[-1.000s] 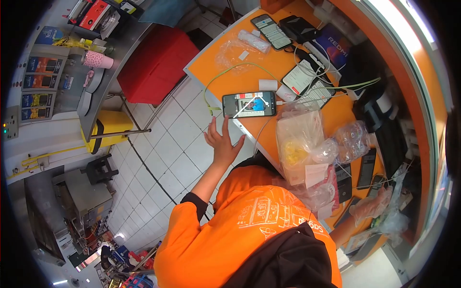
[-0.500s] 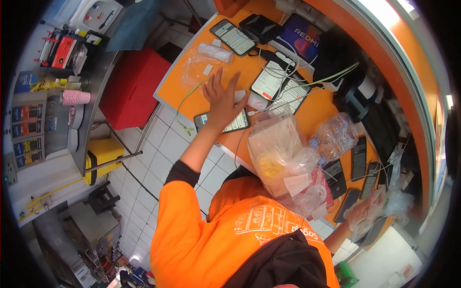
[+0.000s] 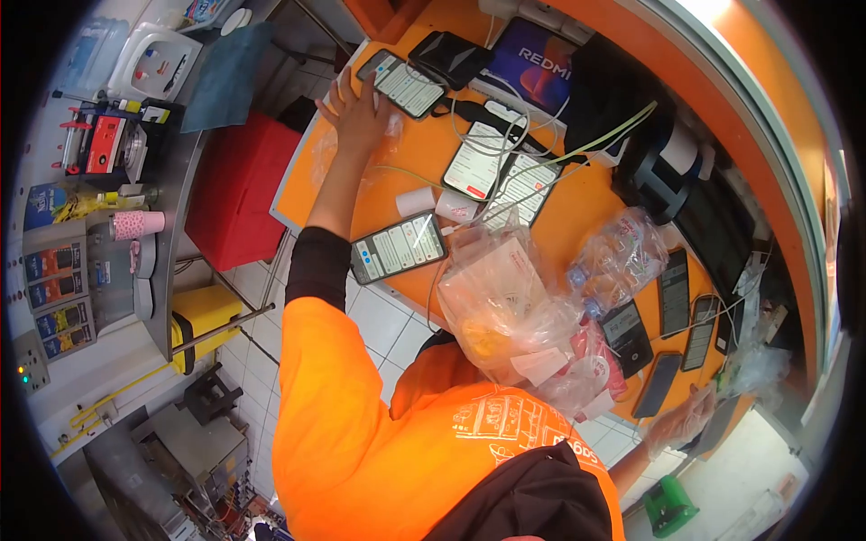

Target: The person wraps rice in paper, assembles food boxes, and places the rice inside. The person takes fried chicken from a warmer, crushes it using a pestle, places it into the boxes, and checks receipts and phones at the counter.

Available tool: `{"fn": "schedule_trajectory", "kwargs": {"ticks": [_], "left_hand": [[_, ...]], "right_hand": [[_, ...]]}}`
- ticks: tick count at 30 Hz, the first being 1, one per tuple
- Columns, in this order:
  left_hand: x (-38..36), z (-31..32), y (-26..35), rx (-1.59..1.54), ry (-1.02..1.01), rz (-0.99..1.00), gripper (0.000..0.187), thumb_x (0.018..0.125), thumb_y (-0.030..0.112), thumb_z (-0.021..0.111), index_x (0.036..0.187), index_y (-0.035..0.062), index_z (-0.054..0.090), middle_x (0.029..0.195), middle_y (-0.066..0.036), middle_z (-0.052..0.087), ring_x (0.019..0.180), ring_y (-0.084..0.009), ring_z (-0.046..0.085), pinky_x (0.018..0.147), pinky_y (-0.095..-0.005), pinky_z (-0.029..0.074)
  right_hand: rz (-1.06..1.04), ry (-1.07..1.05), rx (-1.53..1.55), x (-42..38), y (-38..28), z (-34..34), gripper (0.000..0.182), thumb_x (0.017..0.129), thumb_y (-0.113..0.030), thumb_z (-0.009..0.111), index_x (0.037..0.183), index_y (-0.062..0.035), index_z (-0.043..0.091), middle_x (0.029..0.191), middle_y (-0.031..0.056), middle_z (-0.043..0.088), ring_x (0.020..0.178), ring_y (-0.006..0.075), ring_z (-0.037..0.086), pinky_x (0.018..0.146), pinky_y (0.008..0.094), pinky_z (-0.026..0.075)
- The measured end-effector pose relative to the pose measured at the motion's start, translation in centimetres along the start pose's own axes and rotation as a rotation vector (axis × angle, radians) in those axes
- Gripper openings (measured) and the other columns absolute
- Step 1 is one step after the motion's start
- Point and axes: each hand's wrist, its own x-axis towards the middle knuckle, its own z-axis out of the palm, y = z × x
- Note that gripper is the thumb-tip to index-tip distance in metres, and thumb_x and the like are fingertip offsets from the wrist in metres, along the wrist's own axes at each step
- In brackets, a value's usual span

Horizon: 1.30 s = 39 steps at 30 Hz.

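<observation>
My left hand (image 3: pixel 359 122) reaches to the far left of the orange table (image 3: pixel 383 194), fingers spread, with its thumb side over the edge of a lit phone (image 3: pixel 403 84). Crumpled clear plastic wrap (image 3: pixel 327 155) lies beneath that hand and wrist. Closer in, another lit phone (image 3: pixel 399 246) lies at the table edge, beside two small white rolls (image 3: pixel 416 201). Off to the right, my right hand (image 3: pixel 678 424) is low near the table's right end, covered in thin clear plastic. Its fingers are mostly hidden, and I cannot tell what they hold. A dark phone (image 3: pixel 658 385) lies beside it.
Clear plastic bags (image 3: pixel 494 307) with packed items sit at the table's near edge. Two lit phones (image 3: pixel 476 160) lie mid-table under tangled cables (image 3: pixel 541 135). A REDMI box (image 3: pixel 534 65) and a black printer (image 3: pixel 663 171) stand behind. A red box (image 3: pixel 236 189) is left.
My left hand has moved away from the near phone, forward and left to the far phone. The whole view has shifted slightly. My right hand stays near the table's right end.
</observation>
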Motion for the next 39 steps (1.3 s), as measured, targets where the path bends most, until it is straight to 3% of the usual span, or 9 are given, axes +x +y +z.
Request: {"fn": "schedule_trajectory", "kwargs": {"ticks": [4, 8, 10, 16, 20, 27, 33, 35, 39], "left_hand": [[-2.6, -2.0, 3.3, -0.063, 0.018, 0.099, 0.044, 0.091, 0.028, 0.051, 0.135, 0.0219, 0.052, 0.154, -0.014, 0.022, 0.142, -0.0419, 0.013, 0.108, -0.0691, -0.003], [-3.7, -5.3, 7.6, -0.302, -0.054, 0.287, 0.035, 0.081, 0.015, 0.059, 0.115, 0.02, 0.065, 0.136, -0.015, 0.039, 0.133, -0.0359, 0.026, 0.111, -0.0622, 0.005], [-3.6, -4.0, 8.3, -0.495, -0.338, 0.452, 0.041, 0.078, 0.012, 0.058, 0.117, 0.0208, 0.065, 0.131, -0.014, 0.04, 0.129, -0.0349, 0.03, 0.111, -0.0598, 0.01], [-3.2, -3.1, 13.7, -0.232, -0.153, 0.507, 0.06, 0.07, 0.012, 0.059, 0.129, 0.0198, 0.059, 0.132, -0.011, 0.038, 0.126, -0.0345, 0.031, 0.11, -0.0593, 0.015], [-1.2, -2.0, 14.2, -0.128, -0.253, 0.479, 0.056, 0.068, 0.023, 0.065, 0.123, 0.0135, 0.062, 0.137, -0.012, 0.036, 0.128, -0.0386, 0.03, 0.113, -0.0631, 0.007], [-2.3, -3.6, 14.0, -0.107, -0.277, 0.51, 0.059, 0.067, 0.017, 0.065, 0.126, 0.0227, 0.06, 0.14, -0.011, 0.033, 0.134, -0.0384, 0.024, 0.113, -0.064, 0.004], [-5.1, -7.6, 16.0, -0.5, -0.2, 0.512, 0.039, 0.072, 0.016, 0.062, 0.11, 0.0203, 0.067, 0.14, -0.011, 0.034, 0.135, -0.0385, 0.022, 0.11, -0.0646, 0.003], [-5.4, -7.1, 16.5, -0.414, -0.206, 0.583, 0.035, 0.074, 0.018, 0.063, 0.108, 0.0216, 0.069, 0.139, -0.011, 0.036, 0.135, -0.0386, 0.022, 0.11, -0.0645, 0.003], [-5.9, -5.9, 17.3, -0.278, -0.208, 0.674, 0.029, 0.082, 0.041, 0.067, 0.103, 0.0222, 0.074, 0.149, -0.011, 0.03, 0.14, -0.0416, 0.016, 0.111, -0.0648, 0.0]], "right_hand": [[-0.045, -0.072, -0.196, 1.5, -0.6, 1.9, 0.036, 0.105, -0.025, 0.043, 0.127, -0.0027, 0.06, 0.123, 0.0146, 0.058, 0.093, 0.0229, 0.067, 0.087, 0.0322, 0.052], [-0.225, -0.034, 0.198, 1.7, 3.5, 5.4, 0.032, 0.104, -0.021, 0.045, 0.124, 0.0, 0.06, 0.124, 0.0166, 0.055, 0.096, 0.0223, 0.066, 0.082, 0.0309, 0.055], [-0.29, -0.056, 0.463, 1.5, 3.0, 7.0, 0.031, 0.103, -0.018, 0.047, 0.125, 0.0003, 0.059, 0.125, 0.0162, 0.055, 0.098, 0.0228, 0.065, 0.082, 0.0322, 0.056], [-0.293, -0.11, 0.452, 0.0, 0.1, 7.4, 0.04, 0.1, -0.028, 0.054, 0.126, 0.0025, 0.054, 0.126, 0.0175, 0.051, 0.114, 0.0268, 0.058, 0.085, 0.035, 0.057], [-0.24, -0.133, 0.463, -0.7, 1.4, 6.9, 0.04, 0.1, -0.03, 0.054, 0.125, 0.001, 0.055, 0.125, 0.0172, 0.052, 0.118, 0.0265, 0.055, 0.083, 0.0335, 0.057], [0.031, -0.125, 0.559, -1.9, 1.7, 6.0, 0.034, 0.097, -0.022, 0.06, 0.124, -0.0021, 0.054, 0.128, 0.0169, 0.054, 0.113, 0.0222, 0.057, 0.088, 0.0327, 0.053], [-0.038, -0.113, 0.714, -1.9, 1.4, 5.9, 0.035, 0.097, -0.022, 0.061, 0.122, 0.0011, 0.055, 0.126, 0.0161, 0.056, 0.104, 0.0203, 0.06, 0.085, 0.0317, 0.054], [-0.136, -0.053, 0.565, -2.0, -0.7, 6.1, 0.031, 0.097, -0.019, 0.06, 0.118, 0.0041, 0.056, 0.119, 0.0145, 0.062, 0.091, 0.0157, 0.064, 0.081, 0.0269, 0.054], [-0.053, -0.066, 0.563, -2.5, -0.5, 6.6, 0.03, 0.098, -0.017, 0.058, 0.12, 0.0036, 0.056, 0.123, 0.0147, 0.058, 0.1, 0.0176, 0.062, 0.083, 0.028, 0.054]]}}
